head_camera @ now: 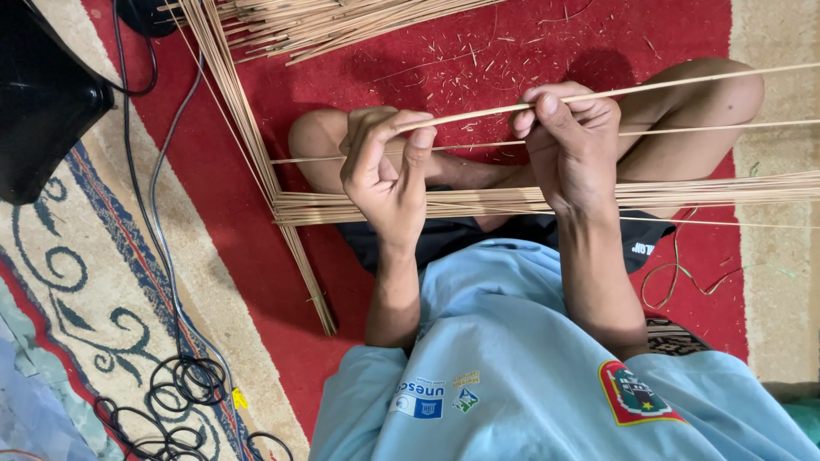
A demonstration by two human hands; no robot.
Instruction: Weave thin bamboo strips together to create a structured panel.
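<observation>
— What have your hands got, seen from the head camera?

— My left hand (386, 175) pinches the near end of one thin bamboo strip (478, 111) between thumb and forefinger. My right hand (571, 145) is closed around the same strip further along, thumb pressed on top.

— Where does the strip run from there?

— Out past my right hand and off the picture's edge, so its far end is cut off.

— What lies under your hands?

— A flat bundle of strips (478, 203) crosses just below both palms, over my folded legs; my hands hide its middle. A second bundle (248, 137) slants away beyond my left hand, its top cut off.

— Anything else?

— A red carpet (478, 60) above my knuckles, littered with shavings. Black cables (175, 384) coil well off beside my left forearm. A dark box (38, 94), half out of view, I cannot make out.
</observation>
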